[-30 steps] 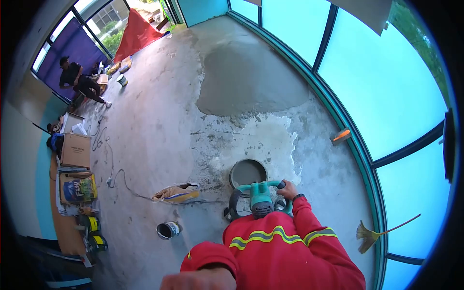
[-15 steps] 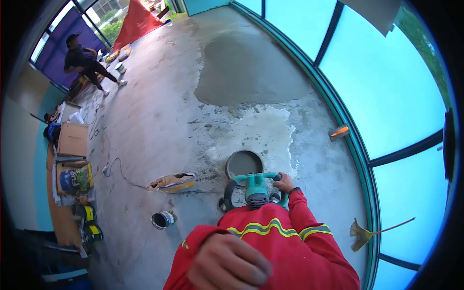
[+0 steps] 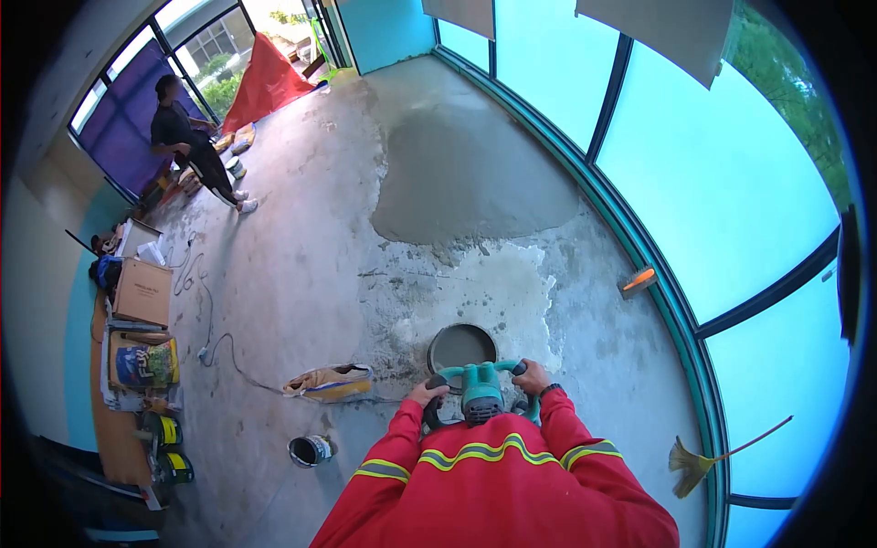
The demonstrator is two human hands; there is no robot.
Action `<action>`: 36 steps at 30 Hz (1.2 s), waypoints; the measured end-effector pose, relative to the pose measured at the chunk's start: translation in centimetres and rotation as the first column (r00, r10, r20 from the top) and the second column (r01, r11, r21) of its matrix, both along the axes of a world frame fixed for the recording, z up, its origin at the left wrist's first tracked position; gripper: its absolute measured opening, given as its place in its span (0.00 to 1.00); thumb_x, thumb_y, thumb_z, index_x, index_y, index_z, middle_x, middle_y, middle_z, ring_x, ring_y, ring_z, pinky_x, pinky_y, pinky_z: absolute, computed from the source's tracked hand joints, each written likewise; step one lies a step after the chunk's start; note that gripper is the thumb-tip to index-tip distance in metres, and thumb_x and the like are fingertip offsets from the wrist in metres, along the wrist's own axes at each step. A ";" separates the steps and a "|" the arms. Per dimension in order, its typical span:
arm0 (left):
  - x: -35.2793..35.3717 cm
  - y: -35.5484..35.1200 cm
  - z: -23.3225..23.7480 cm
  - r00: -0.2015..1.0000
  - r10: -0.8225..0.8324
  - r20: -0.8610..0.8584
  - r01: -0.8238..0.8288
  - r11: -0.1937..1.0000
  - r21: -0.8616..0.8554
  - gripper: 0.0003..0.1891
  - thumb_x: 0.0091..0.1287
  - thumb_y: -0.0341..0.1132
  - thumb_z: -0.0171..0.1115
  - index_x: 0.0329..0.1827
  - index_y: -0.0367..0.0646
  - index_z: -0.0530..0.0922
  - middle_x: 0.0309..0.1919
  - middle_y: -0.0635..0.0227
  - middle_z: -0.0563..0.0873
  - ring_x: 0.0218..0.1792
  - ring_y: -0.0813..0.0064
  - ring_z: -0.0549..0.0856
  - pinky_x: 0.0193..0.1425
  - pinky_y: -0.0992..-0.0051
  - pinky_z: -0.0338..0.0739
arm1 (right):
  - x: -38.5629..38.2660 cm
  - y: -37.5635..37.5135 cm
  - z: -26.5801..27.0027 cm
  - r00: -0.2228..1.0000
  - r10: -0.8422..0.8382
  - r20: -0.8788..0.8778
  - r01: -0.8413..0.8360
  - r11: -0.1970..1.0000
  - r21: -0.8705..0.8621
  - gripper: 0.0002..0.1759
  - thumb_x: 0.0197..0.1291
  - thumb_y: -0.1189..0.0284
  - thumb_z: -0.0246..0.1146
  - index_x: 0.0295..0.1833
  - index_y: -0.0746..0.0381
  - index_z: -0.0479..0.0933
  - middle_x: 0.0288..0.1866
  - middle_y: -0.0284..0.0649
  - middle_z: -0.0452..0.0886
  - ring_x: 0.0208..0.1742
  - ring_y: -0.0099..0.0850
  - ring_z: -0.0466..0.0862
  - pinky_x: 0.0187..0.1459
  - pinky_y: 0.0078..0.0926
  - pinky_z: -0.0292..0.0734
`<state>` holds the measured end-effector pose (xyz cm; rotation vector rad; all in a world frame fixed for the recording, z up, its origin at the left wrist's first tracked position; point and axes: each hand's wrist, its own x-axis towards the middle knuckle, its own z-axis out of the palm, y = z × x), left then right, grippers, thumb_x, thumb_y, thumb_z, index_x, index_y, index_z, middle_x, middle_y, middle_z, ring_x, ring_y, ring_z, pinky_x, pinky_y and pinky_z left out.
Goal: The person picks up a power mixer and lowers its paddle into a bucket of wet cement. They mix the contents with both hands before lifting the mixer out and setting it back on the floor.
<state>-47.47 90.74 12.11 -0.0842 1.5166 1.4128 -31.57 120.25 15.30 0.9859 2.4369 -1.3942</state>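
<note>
A green handheld power mixer is upright in front of my red-sleeved body, close over a round bucket of smooth grey mix. My left hand is wrapped round the mixer's left handle. Its right handle sits in the grip of my right hand, with a dark watch at the wrist. The mixer's body and my torso hide whatever is below the motor.
An opened bag and a small dark pail stand to the left. A trowel and a broom are by the right windows. Wet grey screed covers floor ahead. A person stands far left.
My left hand has come forward from near my chest and taken hold of the mixer's left handle. My right hand stays on its handle. The distant person has turned.
</note>
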 end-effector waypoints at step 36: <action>-1.2 0.3 0.0 0.994 -0.074 -0.077 0.073 0.997 -0.018 0.14 0.51 0.28 0.72 0.38 0.37 0.77 0.21 0.64 0.81 0.18 0.72 0.80 0.23 0.69 0.76 | -2.4 -0.6 2.4 0.991 0.135 0.016 -0.130 0.975 -0.182 0.28 0.37 0.58 0.75 0.40 0.65 0.77 0.31 0.44 0.82 0.29 0.33 0.83 0.34 0.34 0.79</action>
